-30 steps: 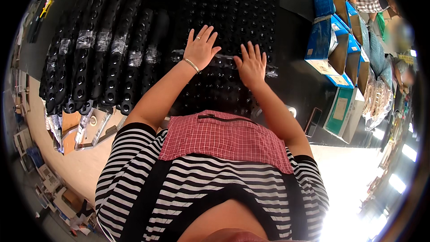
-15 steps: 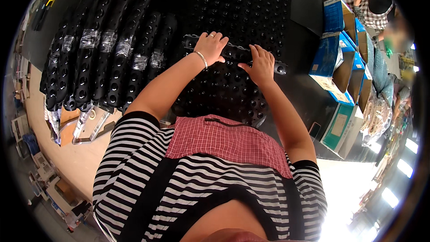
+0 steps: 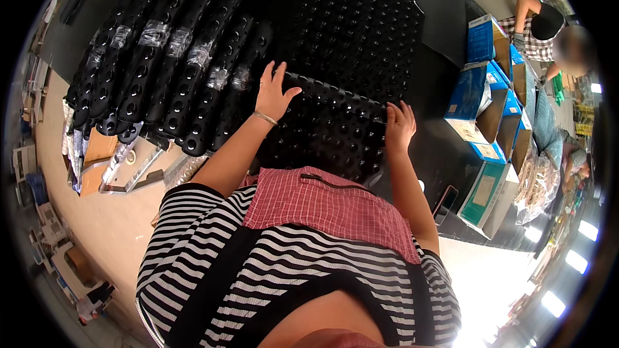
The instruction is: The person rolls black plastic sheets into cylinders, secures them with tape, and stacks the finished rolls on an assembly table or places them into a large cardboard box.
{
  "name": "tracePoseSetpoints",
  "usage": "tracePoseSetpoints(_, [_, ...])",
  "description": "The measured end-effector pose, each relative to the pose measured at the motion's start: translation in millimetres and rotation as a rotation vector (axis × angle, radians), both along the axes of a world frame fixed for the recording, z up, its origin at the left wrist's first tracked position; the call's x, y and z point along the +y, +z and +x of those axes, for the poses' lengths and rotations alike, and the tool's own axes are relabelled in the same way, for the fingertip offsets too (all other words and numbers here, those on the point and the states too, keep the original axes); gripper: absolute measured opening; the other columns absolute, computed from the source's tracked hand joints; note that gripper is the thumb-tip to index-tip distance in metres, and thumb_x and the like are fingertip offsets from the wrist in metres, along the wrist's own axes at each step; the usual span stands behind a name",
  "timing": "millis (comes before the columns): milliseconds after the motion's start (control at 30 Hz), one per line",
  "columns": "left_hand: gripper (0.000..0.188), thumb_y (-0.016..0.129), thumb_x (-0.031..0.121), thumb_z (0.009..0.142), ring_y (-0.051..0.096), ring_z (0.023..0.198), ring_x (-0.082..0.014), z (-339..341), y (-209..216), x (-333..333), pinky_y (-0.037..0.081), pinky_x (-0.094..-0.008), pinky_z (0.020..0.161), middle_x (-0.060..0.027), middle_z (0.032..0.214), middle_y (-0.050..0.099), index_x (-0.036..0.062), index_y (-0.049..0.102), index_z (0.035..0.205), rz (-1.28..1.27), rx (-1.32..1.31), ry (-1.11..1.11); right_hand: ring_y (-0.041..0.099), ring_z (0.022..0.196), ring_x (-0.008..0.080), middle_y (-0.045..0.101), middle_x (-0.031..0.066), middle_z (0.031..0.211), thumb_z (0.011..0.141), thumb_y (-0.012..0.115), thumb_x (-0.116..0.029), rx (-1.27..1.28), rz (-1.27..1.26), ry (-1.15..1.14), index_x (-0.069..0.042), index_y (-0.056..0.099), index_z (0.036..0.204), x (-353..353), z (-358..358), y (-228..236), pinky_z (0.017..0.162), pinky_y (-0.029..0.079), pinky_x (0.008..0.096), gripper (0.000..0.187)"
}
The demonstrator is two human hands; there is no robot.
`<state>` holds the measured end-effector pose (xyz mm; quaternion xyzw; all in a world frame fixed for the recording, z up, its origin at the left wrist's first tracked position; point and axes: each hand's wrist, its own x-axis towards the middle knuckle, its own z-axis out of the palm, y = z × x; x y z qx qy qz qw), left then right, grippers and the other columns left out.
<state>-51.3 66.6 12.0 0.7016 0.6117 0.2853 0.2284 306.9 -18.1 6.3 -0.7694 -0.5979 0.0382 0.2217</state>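
A black sheet with rounded studs, like a bubbled mat (image 3: 361,22), lies in front of me on the dark table. A folded or rolled edge (image 3: 335,95) runs across it, and a studded part lies between that edge and my apron. My left hand (image 3: 276,96), with a bracelet at the wrist, is at the left end of this edge, fingers spread and thumb out. At the right end, my right hand (image 3: 400,127) rests with its fingers stretched out along the mat's side. Neither hand is wrapped round anything.
Several rolled black studded mats (image 3: 193,67), bound with clear tape, lie side by side at the left. On the right stand blue cardboard boxes (image 3: 469,93), a green and white box (image 3: 485,196) and a phone (image 3: 445,205). A person (image 3: 538,32) is beyond them.
My hands have moved apart, the left one leftward and the right one right and nearer to me. The crosswise edge now lies closer to me. The whole view has shifted slightly.
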Motion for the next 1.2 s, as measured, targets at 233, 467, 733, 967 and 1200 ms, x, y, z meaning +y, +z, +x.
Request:
tracePoseSetpoints(233, [0.091,0.085,0.039,0.081,0.058,0.128,-0.0334,2,-13,-5,0.045,-0.0393,0.109,-0.0236,0.143,0.056,-0.0035,0.044,0.150,-0.114,-0.211,0.193,0.056,0.131,0.0301,0.059,0.0187,0.141,0.089,0.077,-0.041,0.749,-0.097,-0.335,-0.003,0.057,0.141,-13,31,-5,0.110,0.042,0.0385,0.068])
tracePoseSetpoints(467, [0.082,0.075,0.039,0.091,0.053,0.135,-0.0403,-11,-16,-7,0.044,-0.0437,0.112,-0.0264,0.147,0.054,-0.0014,0.040,0.154,-0.287,-0.309,0.101,0.060,0.120,0.0267,0.064,0.0156,0.132,0.092,0.076,-0.039,0.847,0.048,-0.447,-0.006,0.059,0.138,-21,9,-8,0.106,0.044,0.0370,0.059])
tracePoseSetpoints(733, [0.067,0.076,0.028,0.092,0.068,0.090,-0.0209,-30,-52,-14,0.054,-0.0315,0.086,-0.0184,0.125,0.069,0.0016,0.052,0.148,0.169,-0.071,0.093,0.064,0.107,0.0215,0.068,0.0139,0.120,0.092,0.076,-0.035,0.827,-0.032,-0.434,-0.004,0.062,0.128,-28,-3,20,0.098,0.048,0.0340,0.050])
tracePoseSetpoints(967, [0.069,0.078,0.031,0.089,0.069,0.084,-0.0182,-11,-7,-17,0.055,-0.0321,0.079,-0.0176,0.117,0.073,0.0008,0.053,0.146,-0.291,-0.368,0.245,0.062,0.110,0.0209,0.066,0.0137,0.124,0.097,0.068,-0.031,0.950,-0.049,-0.468,-0.001,0.061,0.129,-28,30,-13,0.099,0.047,0.0323,0.044])
tracePoseSetpoints(1200, [0.068,0.079,0.032,0.088,0.070,0.087,-0.0220,-19,-15,-13,0.055,-0.0336,0.078,-0.0187,0.106,0.072,0.0018,0.056,0.144,-0.288,-0.359,0.189,0.062,0.115,0.0272,0.067,0.0160,0.125,0.101,0.059,-0.030,0.819,0.006,-0.461,-0.004,0.059,0.135,-28,17,-22,0.103,0.045,0.0362,0.043])
